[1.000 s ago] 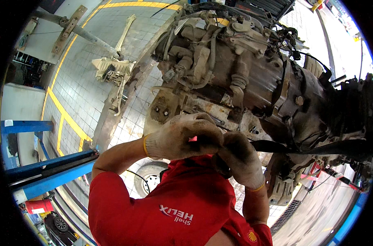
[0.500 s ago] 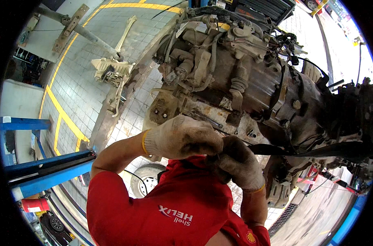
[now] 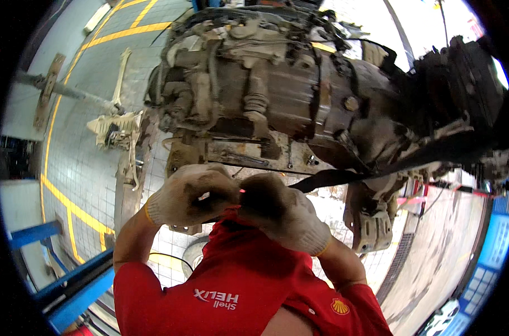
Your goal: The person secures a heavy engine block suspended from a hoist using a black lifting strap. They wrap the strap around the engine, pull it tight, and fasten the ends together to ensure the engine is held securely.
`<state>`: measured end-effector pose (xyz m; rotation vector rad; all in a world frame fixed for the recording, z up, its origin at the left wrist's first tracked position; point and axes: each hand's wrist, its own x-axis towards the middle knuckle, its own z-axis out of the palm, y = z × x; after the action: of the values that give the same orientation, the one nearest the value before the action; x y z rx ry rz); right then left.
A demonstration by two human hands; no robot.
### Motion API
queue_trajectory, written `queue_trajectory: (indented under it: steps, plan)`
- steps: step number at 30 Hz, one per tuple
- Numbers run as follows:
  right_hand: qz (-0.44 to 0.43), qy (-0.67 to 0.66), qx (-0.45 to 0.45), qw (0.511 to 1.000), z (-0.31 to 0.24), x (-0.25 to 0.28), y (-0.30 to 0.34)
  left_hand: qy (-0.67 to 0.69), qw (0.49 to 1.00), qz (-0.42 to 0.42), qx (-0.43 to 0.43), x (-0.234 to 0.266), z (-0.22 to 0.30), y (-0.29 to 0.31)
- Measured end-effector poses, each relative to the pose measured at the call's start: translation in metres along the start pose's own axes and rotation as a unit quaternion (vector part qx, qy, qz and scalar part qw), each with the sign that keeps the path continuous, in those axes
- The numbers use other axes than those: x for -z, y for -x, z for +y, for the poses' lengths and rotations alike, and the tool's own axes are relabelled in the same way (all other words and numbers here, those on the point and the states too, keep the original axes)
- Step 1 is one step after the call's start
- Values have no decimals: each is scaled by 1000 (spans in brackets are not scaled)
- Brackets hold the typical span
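Both my hands wear off-white knit gloves, darkly soiled, and are raised close together before my red shirt. My left hand has its fingers curled round, with a bright gap showing through them. Beside it my right hand is bent inward with its fingers closed. Whatever lies in either hand is hidden or too small to make out. A black strap stretches from the right and its near end meets the edge of my right glove; I cannot tell whether it is gripped. Just beyond the hands stands a large, grimy engine and gearbox assembly.
Under the assembly lies a rusty metal plate with wrenches and small parts on it. A metal bracket stands low on the right. Axle-like parts lie on the tiled floor at left, near blue lift arms.
My view has shifted, so the assembly appears further left. My right hand has risen level with my left, and both gloves have turned, their fingers now less overlapped.
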<state>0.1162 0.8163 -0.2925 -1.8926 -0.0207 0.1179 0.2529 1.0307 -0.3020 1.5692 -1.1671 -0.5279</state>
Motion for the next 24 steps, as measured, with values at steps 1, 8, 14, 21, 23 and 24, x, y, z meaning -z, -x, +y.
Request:
queue_trajectory:
  steps: [1,8,14,21,23,24]
  plan:
    - [11,14,28,999,1,-1,-1,-26,1000,-8,0,1,1,-2]
    - [93,110,221,965,23,-12,-4,-137,988,63,-26,-8,3,-4]
    - [93,149,101,979,10,-21,2,-39,997,72,2,-14,-7,0]
    - [62,197,138,969,12,-14,2,298,925,103,212,-14,6,11]
    - [42,203,129,970,13,-14,3,307,936,85,150,-15,-8,12]
    - [32,205,124,970,13,-14,4,317,935,82,134,-16,-13,11]
